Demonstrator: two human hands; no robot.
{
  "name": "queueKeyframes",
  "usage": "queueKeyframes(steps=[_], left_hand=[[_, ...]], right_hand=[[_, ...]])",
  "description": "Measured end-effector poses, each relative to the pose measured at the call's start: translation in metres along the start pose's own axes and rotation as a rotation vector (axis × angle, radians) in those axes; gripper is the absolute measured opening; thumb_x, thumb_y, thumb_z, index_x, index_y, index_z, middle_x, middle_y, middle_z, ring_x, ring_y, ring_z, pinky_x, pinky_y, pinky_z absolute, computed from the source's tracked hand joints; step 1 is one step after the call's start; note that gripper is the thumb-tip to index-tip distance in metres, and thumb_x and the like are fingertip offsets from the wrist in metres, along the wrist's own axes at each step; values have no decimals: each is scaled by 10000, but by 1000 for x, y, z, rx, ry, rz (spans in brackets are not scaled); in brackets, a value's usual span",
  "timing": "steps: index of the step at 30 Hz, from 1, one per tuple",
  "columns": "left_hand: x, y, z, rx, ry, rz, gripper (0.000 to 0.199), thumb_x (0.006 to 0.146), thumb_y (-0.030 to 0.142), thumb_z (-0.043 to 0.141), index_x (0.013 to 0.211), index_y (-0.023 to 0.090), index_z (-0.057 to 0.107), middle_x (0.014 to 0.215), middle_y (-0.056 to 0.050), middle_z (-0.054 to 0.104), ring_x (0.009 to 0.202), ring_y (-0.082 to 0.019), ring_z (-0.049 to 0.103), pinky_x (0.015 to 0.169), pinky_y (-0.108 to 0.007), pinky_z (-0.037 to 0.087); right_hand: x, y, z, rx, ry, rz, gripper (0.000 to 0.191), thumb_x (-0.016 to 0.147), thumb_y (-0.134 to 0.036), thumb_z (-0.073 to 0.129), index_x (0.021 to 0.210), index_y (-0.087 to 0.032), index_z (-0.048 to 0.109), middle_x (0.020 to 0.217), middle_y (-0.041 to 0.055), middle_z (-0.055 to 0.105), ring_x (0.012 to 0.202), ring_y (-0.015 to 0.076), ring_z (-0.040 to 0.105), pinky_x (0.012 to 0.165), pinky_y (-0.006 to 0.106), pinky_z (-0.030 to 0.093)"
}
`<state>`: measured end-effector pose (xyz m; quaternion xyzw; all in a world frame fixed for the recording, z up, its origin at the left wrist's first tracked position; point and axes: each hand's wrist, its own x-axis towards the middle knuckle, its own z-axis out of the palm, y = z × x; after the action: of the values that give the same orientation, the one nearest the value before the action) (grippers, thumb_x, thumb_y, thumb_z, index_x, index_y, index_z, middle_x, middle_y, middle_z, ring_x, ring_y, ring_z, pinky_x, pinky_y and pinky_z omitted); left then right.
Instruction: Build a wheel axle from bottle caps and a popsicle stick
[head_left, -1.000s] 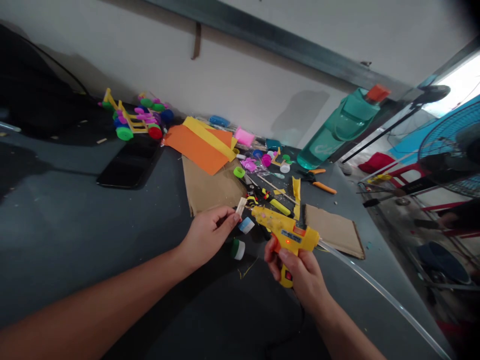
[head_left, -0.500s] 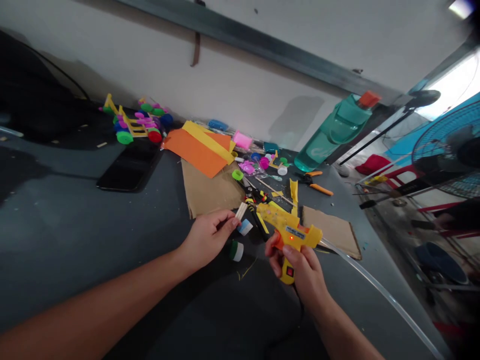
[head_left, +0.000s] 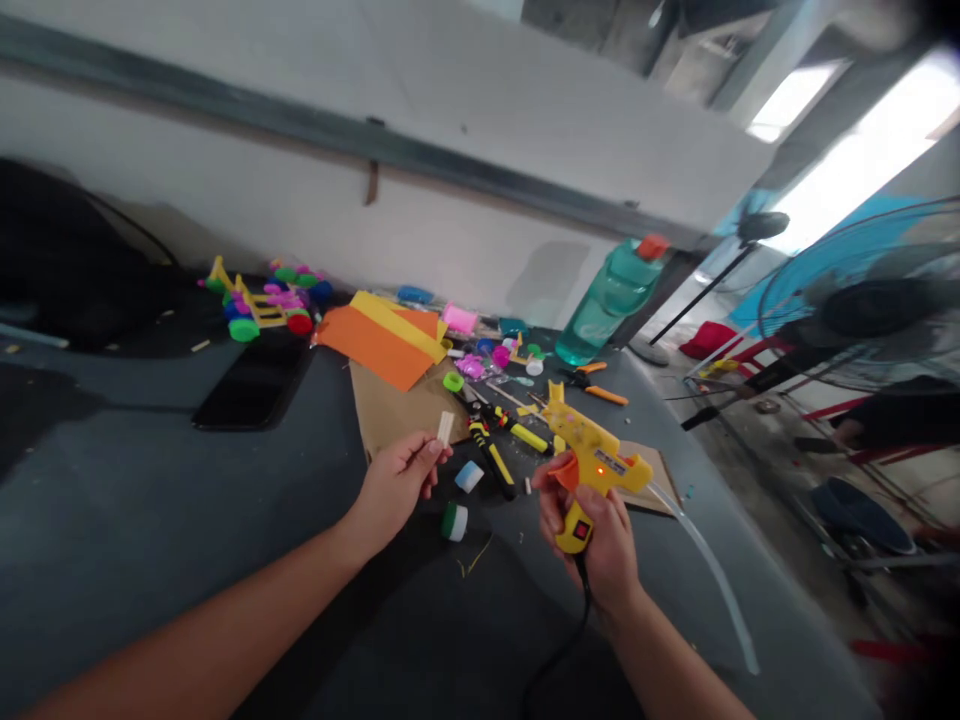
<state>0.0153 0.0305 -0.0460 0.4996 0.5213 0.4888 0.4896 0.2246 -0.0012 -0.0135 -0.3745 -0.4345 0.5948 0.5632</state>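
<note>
Above a dark table (head_left: 165, 530), you pinch a small wooden piece (head_left: 445, 428) between the thumb and fingers of your left hand (head_left: 394, 493), near the pliers (head_left: 493, 462), while your right hand (head_left: 606, 545) wraps its fingers around a yellow glue gun (head_left: 589, 435).

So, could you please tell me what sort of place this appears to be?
It looks like a craft worktable, perhaps in a workshop or classroom: the right hand holds a yellow glue gun, a yellow-and-black hand tool lies nearby, and orange paper partly overlaps brown cardboard.
</note>
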Motion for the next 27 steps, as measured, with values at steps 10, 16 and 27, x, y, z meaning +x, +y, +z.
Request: queueKeyframes(steps=[10, 16, 27], left_hand=[[5, -6, -1, 76, 71, 77, 412, 790, 565, 509, 774, 163, 600, 564, 26, 503, 466, -116, 464, 456, -224, 377], [3, -10, -5, 153, 37, 146, 434, 826, 571, 469, 832, 157, 600, 597, 22, 505, 483, -113, 468, 462, -222, 387], [2, -11, -2, 154, 45, 184, 392, 841, 520, 482, 821, 151, 614, 656, 5, 537, 494, -99, 479, 445, -197, 394]], right_hand=[[33, -34, -31, -717, 370, -148, 476, 866, -572, 348, 1079, -157, 444, 528, -56, 507, 433, 133, 515, 429, 235, 442], [6, -24, -63, -1130, 507, 31, 291, 858, -375, 513, 1053, -158, 503, 718, 53, 648, 624, 187, 621, 569, 256, 427], [-3, -11, -80, -1785, 487, 234, 378, 939, -244, 396, 1242, -18, 404, 1069, 274, 601, 1001, 319, 625, 789, 371, 443]])
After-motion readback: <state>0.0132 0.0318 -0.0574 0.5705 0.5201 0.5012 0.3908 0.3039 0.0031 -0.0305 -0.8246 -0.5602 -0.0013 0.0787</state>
